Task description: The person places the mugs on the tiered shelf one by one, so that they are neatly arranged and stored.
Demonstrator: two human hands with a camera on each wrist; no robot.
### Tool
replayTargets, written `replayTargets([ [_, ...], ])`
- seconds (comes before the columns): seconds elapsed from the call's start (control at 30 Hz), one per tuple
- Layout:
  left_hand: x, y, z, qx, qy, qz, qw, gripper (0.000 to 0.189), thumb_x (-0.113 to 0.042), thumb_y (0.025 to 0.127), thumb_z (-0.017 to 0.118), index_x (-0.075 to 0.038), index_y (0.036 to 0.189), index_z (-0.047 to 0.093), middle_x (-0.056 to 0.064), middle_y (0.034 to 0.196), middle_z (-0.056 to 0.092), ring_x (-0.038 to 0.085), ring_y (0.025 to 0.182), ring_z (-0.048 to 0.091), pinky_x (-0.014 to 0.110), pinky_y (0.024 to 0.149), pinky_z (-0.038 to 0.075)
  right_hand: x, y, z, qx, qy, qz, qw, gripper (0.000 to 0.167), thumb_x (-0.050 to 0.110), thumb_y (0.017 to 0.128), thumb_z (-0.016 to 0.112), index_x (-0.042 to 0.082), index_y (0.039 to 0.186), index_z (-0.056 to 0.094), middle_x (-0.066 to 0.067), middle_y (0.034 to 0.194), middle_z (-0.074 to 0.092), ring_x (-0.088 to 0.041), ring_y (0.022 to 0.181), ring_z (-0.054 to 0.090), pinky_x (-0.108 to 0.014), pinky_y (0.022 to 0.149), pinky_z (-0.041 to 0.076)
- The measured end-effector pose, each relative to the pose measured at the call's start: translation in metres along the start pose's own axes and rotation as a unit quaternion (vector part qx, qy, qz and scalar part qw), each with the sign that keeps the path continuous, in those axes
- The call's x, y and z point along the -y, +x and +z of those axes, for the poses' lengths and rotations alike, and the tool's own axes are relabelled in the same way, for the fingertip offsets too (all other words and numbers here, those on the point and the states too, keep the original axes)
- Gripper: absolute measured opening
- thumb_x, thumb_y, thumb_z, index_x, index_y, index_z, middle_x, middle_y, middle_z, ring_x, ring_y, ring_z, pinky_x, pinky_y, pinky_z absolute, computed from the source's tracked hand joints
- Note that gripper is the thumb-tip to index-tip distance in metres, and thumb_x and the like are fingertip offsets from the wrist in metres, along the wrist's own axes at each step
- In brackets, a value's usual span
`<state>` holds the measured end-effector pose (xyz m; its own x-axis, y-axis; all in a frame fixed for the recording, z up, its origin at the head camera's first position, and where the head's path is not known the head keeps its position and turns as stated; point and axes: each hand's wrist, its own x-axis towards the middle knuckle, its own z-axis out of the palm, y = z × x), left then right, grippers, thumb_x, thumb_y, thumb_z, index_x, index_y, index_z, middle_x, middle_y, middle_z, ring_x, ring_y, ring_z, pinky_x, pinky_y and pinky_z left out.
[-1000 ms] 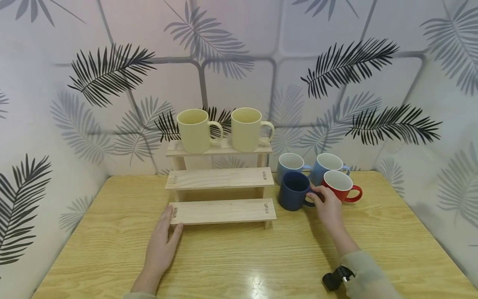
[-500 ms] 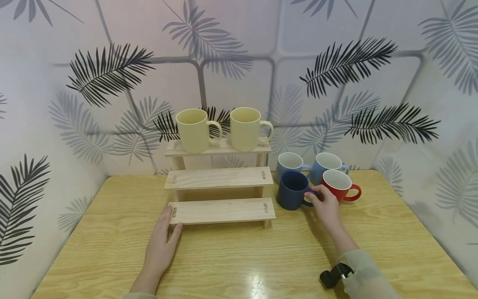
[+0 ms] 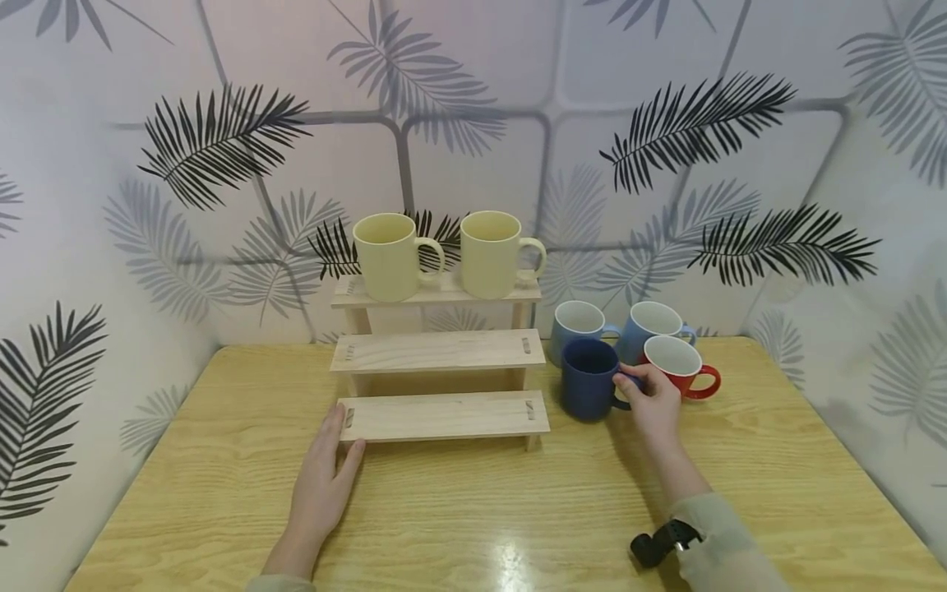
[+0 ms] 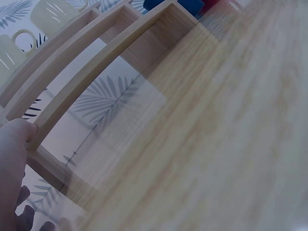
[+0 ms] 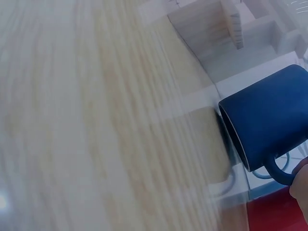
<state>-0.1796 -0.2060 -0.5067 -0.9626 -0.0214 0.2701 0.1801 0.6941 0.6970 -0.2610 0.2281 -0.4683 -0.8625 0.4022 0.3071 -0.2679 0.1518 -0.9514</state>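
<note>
Navy mug (image 3: 584,390) has shifted, right grip (image 3: 654,403) pinching it, left grip (image 3: 324,477) unclenched, patterned wall (image 3: 510,164) behind wooden table (image 3: 436,501).

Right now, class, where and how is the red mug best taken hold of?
Probably by the handle, coming from the right: the red mug stands upright with that handle pointing right, away from the navy blue mug, while the right hand hides the red mug's lower left in the head view.

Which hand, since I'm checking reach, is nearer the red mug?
Right. The right hand is close in front of the red mug; the left hand is farther off, at the left end of the wooden rack.
</note>
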Motion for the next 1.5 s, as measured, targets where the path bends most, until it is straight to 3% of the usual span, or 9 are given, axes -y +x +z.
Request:
replayTargets([
  [0.23,-0.001,0.0,-0.001,0.003,0.0,0.0,1.0,0.065,-0.04,0.102,0.042,-0.011,0.154,0.017,0.014,0.157,0.016,0.037,0.142,0.016,0.058,0.111,0.018,0.019,-0.002,-0.007,-0.004,0.079,0.031,0.9964,0.018,-0.01,0.082,0.068,-0.016,0.099,0.065,0.007,0.08,0.07,-0.004,0.069,0.063,-0.017,0.064,0.054],
  [0.4,0.0,0.001,-0.001,0.005,0.0,0.0,1.0,0.065,-0.041,0.102,0.041,-0.012,0.154,0.015,0.013,0.158,0.015,0.037,0.142,0.016,0.058,0.111,0.018,0.041,-0.006,-0.011,0.01,0.101,0.044,0.9939,0.016,-0.007,0.084,0.068,-0.01,0.099,0.068,0.004,0.083,0.07,-0.008,0.072,0.065,-0.02,0.066,0.056],
  [0.6,0.0,0.0,-0.001,0.005,-0.001,0.002,1.0,0.065,-0.041,0.102,0.042,-0.011,0.154,0.016,0.013,0.158,0.016,0.036,0.142,0.016,0.058,0.111,0.019,0.068,-0.01,-0.009,0.025,0.142,0.011,0.9895,0.013,-0.008,0.083,0.068,-0.008,0.096,0.07,-0.001,0.082,0.069,-0.012,0.065,0.064,-0.019,0.062,0.055],
  [0.8,0.0,0.0,-0.001,0.006,-0.001,-0.003,1.0,0.065,-0.042,0.102,0.041,-0.013,0.154,0.015,0.012,0.158,0.015,0.036,0.142,0.016,0.058,0.111,0.018,0.09,-0.014,-0.003,0.05,0.151,-0.019,0.9871,0.016,-0.008,0.083,0.068,-0.011,0.099,0.069,-0.004,0.088,0.067,-0.012,0.074,0.064,-0.02,0.066,0.055],
  [1.1,0.001,0.0,-0.002,0.007,-0.002,0.002,1.0,0.065,-0.041,0.102,0.041,-0.013,0.154,0.015,0.013,0.158,0.015,0.037,0.142,0.016,0.059,0.111,0.019,0.112,-0.021,0.029,0.099,0.199,-0.051,0.9736,0.014,-0.011,0.082,0.067,-0.004,0.093,0.073,-0.002,0.086,0.07,-0.012,0.076,0.064,-0.018,0.065,0.053],
  [1.13,0.0,0.0,-0.002,0.007,-0.002,0.001,1.0,0.065,-0.041,0.102,0.041,-0.013,0.154,0.015,0.013,0.158,0.015,0.036,0.142,0.016,0.059,0.111,0.019,0.114,-0.022,0.033,0.107,0.204,-0.057,0.9715,0.014,-0.012,0.082,0.067,-0.005,0.094,0.072,-0.002,0.087,0.071,-0.013,0.078,0.065,-0.021,0.07,0.054],
  [1.33,-0.001,-0.001,-0.003,0.003,-0.001,0.002,1.0,0.064,-0.039,0.102,0.043,-0.012,0.154,0.016,0.014,0.157,0.017,0.036,0.142,0.016,0.058,0.111,0.019,0.12,-0.024,0.064,0.132,0.203,-0.069,0.9677,0.018,-0.015,0.081,0.067,-0.01,0.098,0.07,-0.001,0.089,0.071,-0.013,0.081,0.065,-0.022,0.072,0.054],
  [1.5,0.0,0.0,-0.002,-0.001,0.003,0.004,1.0,0.064,-0.039,0.102,0.043,-0.013,0.154,0.016,0.013,0.157,0.017,0.036,0.142,0.017,0.057,0.111,0.019,0.121,-0.026,0.091,0.159,0.214,-0.071,0.9612,0.019,-0.008,0.08,0.071,-0.01,0.099,0.069,-0.001,0.09,0.071,-0.015,0.081,0.065,-0.024,0.073,0.055],
])
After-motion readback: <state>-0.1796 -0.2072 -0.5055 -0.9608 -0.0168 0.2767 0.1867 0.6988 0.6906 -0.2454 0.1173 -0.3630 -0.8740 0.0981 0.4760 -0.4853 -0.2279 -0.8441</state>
